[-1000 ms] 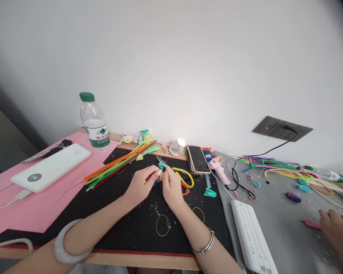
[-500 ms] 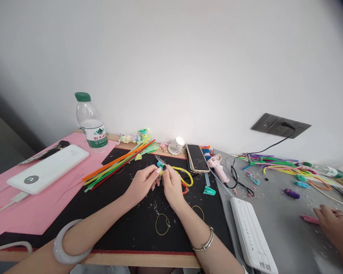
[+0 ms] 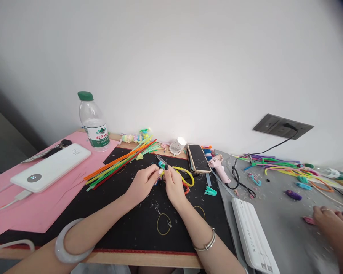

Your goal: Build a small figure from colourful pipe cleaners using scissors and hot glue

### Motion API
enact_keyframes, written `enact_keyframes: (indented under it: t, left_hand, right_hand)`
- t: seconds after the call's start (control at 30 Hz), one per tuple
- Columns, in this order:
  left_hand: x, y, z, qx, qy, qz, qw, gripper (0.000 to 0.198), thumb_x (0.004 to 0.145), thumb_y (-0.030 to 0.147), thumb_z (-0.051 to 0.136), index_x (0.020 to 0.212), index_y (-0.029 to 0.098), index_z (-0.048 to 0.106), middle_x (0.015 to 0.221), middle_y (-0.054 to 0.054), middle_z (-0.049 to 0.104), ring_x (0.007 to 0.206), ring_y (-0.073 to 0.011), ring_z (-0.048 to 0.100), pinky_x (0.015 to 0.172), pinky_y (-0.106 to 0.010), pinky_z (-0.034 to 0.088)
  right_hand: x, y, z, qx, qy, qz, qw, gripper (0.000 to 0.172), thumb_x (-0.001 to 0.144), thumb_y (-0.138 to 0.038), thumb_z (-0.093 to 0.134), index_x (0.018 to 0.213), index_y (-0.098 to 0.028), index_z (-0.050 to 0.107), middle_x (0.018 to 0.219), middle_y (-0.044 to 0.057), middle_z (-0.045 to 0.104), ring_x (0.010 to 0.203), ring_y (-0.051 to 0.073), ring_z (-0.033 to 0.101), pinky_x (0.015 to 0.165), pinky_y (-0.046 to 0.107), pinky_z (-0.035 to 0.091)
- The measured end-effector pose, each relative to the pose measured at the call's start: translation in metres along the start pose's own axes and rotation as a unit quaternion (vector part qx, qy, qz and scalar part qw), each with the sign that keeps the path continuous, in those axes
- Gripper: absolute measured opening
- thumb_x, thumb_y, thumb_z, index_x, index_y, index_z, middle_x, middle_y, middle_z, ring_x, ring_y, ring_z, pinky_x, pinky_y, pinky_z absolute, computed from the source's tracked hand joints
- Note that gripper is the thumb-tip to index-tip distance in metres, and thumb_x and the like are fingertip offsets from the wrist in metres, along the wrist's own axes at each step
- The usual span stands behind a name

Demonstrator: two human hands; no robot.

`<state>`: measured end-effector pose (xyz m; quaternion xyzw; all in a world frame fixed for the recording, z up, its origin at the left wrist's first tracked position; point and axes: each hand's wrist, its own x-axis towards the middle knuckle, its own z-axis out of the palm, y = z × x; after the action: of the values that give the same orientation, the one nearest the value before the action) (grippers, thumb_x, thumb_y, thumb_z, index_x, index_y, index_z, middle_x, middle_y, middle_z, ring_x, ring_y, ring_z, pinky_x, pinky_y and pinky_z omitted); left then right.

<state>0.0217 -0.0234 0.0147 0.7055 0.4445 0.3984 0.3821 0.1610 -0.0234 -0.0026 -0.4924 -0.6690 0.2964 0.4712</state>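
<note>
My left hand (image 3: 144, 182) and my right hand (image 3: 173, 186) meet over the black mat (image 3: 125, 224), fingertips pinched together on small fuzzy pipe cleaner pieces. Between the fingertips show bits of yellow and a blue pipe cleaner (image 3: 161, 164); how they join is hidden. Behind my right hand a yellow pipe cleaner (image 3: 192, 178) curves out in a loop, and a red-orange one (image 3: 186, 187) peeks out below it. Thin grey metal blades (image 3: 160, 157), like scissors tips, point out just beyond my fingers. To the left lies a bundle of straight pipe cleaners (image 3: 114, 169).
A water bottle (image 3: 97, 129) and a white power bank (image 3: 51, 167) stand left on pink paper (image 3: 60, 203). Ahead are a paper cup (image 3: 177, 145), phone (image 3: 198, 158) and pink glue gun (image 3: 220, 167). Another power bank (image 3: 254, 236) lies right, near another person's hand (image 3: 331, 224).
My hands keep their pinch, the fingertips shifting slightly and showing more yellow between them. The view has shifted a little. At the right, the other person's hand has moved slightly.
</note>
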Motion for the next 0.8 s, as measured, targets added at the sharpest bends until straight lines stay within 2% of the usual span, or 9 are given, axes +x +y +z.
enact_keyframes:
  t: [0.17,0.3,0.37,0.5,0.7,0.8]
  left_hand:
    - [0.0003,-0.0032,0.0024,-0.083,-0.037,-0.031,0.995,0.037,0.092,0.047,0.039,0.069,0.019,0.044,0.057,0.005,0.046,0.049,-0.0097,0.041,0.051,-0.023,0.033]
    - [0.0006,-0.0071,0.0062,-0.133,-0.053,-0.057,0.988,0.040,0.093,0.051,0.034,0.070,0.019,0.044,0.057,0.004,0.048,0.046,-0.0098,0.041,0.048,-0.024,0.034]
    - [0.0000,-0.0071,0.0073,-0.132,-0.049,-0.069,0.988,0.042,0.092,0.052,0.033,0.069,0.019,0.045,0.056,0.004,0.047,0.045,-0.0100,0.041,0.047,-0.024,0.034]
    - [-0.0007,-0.0043,0.0065,-0.116,-0.021,-0.068,0.991,0.043,0.091,0.052,0.039,0.065,0.019,0.044,0.054,0.004,0.045,0.047,-0.0102,0.040,0.047,-0.023,0.032]
    - [0.0007,-0.0049,0.0063,-0.160,0.004,-0.059,0.985,0.044,0.090,0.053,0.040,0.062,0.019,0.040,0.054,0.005,0.040,0.048,-0.0091,0.037,0.046,-0.022,0.030]
    - [-0.0001,-0.0037,0.0087,-0.202,-0.001,-0.061,0.977,0.043,0.091,0.054,0.036,0.067,0.019,0.042,0.057,0.005,0.042,0.048,-0.0091,0.037,0.045,-0.022,0.031]
  right_hand:
    - [-0.0015,-0.0041,-0.0037,0.046,-0.006,-0.010,0.999,0.035,0.095,-0.039,0.036,0.066,-0.020,0.038,0.058,-0.004,0.038,0.054,0.011,0.034,0.053,0.024,0.027]
    - [-0.0010,-0.0072,-0.0038,0.056,-0.026,-0.025,0.998,0.032,0.095,-0.035,0.039,0.066,-0.020,0.040,0.059,-0.003,0.045,0.055,0.012,0.041,0.056,0.024,0.031]
    - [-0.0004,-0.0065,-0.0036,0.041,-0.036,-0.036,0.998,0.032,0.095,-0.034,0.037,0.067,-0.020,0.040,0.060,-0.003,0.046,0.057,0.012,0.042,0.058,0.025,0.032]
    - [-0.0008,-0.0037,-0.0036,0.012,-0.023,-0.047,0.999,0.033,0.096,-0.035,0.034,0.067,-0.021,0.038,0.061,-0.003,0.042,0.056,0.012,0.037,0.056,0.026,0.029]
    - [-0.0039,-0.0023,-0.0018,0.061,-0.057,-0.026,0.996,0.031,0.097,-0.040,0.034,0.072,-0.021,0.038,0.061,-0.004,0.037,0.057,0.012,0.033,0.054,0.026,0.028]
    - [-0.0039,-0.0003,0.0002,0.098,-0.039,0.003,0.994,0.033,0.096,-0.044,0.036,0.072,-0.021,0.037,0.061,-0.004,0.034,0.054,0.011,0.030,0.050,0.025,0.025]
